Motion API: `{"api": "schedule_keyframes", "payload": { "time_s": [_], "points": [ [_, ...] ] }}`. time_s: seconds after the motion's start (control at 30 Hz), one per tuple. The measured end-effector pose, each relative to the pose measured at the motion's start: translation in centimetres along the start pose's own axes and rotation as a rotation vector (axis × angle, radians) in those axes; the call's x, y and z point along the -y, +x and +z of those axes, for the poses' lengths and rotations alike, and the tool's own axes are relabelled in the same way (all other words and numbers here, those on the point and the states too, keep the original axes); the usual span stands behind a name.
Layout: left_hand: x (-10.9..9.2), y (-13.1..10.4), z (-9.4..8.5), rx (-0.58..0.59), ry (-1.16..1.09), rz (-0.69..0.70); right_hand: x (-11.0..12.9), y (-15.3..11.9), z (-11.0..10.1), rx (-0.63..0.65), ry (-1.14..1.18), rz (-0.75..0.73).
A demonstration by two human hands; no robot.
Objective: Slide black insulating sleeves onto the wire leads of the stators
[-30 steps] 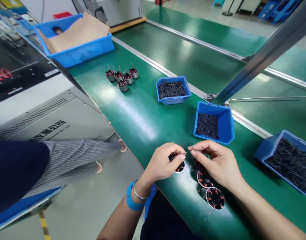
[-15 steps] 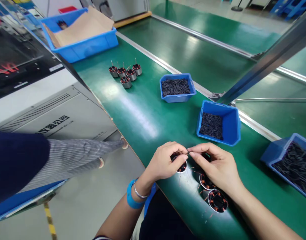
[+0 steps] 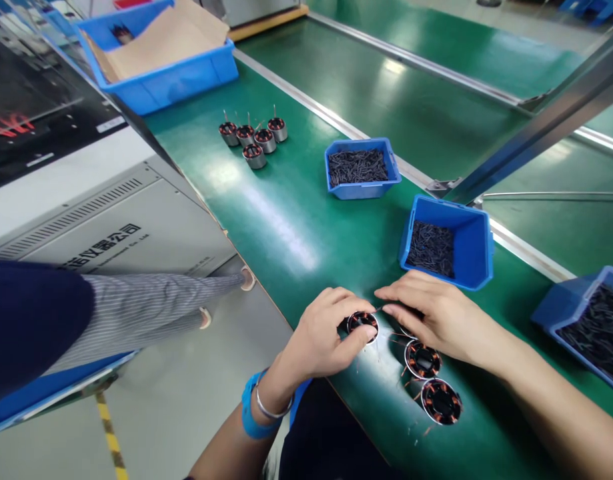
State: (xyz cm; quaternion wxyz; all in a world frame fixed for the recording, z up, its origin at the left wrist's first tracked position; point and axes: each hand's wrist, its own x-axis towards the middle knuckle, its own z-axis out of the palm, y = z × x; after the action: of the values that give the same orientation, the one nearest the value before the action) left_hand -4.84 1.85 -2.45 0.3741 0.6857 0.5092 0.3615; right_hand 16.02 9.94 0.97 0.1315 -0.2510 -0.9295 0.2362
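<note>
My left hand [image 3: 331, 327] is closed round a motor stator [image 3: 360, 324], a metal ring with copper windings, standing on the green table. A thin dark piece [image 3: 379, 309] sticks out at its rim, by my left fingertips. Just to the right is my right hand [image 3: 431, 308], its thumb and index finger apart, the thumb tip close to that dark piece. I cannot tell whether they touch. Under and beside my right hand stand more stators, one partly hidden, a second stator [image 3: 423, 360] and a third stator [image 3: 441, 402], with thin wire ends sticking out.
Blue bins with short black tubes stand along the right: a far bin [image 3: 362, 191], a middle bin [image 3: 479, 250] and a near bin [image 3: 551, 310]. Several finished-looking stators [image 3: 253, 157] stand farther up the table. Another person's striped trouser leg [image 3: 151, 300] is at left, beside a grey machine [image 3: 111, 233].
My right thumb and index finger have parted from their pinch at the thin piece, and the right hand has lifted slightly. My left fingers have shifted, uncovering more of the held stator.
</note>
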Motion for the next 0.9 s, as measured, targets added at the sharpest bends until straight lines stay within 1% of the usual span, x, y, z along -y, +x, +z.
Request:
{"api": "schedule_keyframes", "payload": {
  "time_s": [0.13, 0.3, 0.5, 0.7, 0.8, 0.9],
  "points": [
    [0.2, -0.1, -0.2, 0.031, -0.013, 0.002, 0.0, -0.3, -0.2, 0.009, -0.026, -0.003],
    [0.3, -0.2, -0.3, 0.049, -0.024, 0.018, -0.1, -0.6, 0.5, 0.003, 0.014, -0.007],
    [0.5, -0.2, -0.4, 0.08, -0.014, 0.022, -0.5, -1.1, 0.7, -0.041, 0.047, 0.001],
    [0.5, -0.2, -0.3, 0.081, -0.003, 0.026, -0.3, -1.4, 0.6, -0.079, 0.024, -0.007],
    [0.5, -0.1, -0.3, 0.082, 0.003, 0.025, -0.2, -1.3, 0.5, -0.057, 0.0, -0.02],
    [0.4, -0.2, -0.4, 0.076, 0.015, 0.035, -0.3, -1.0, 0.3, -0.004, -0.006, -0.03]
  ]
}}
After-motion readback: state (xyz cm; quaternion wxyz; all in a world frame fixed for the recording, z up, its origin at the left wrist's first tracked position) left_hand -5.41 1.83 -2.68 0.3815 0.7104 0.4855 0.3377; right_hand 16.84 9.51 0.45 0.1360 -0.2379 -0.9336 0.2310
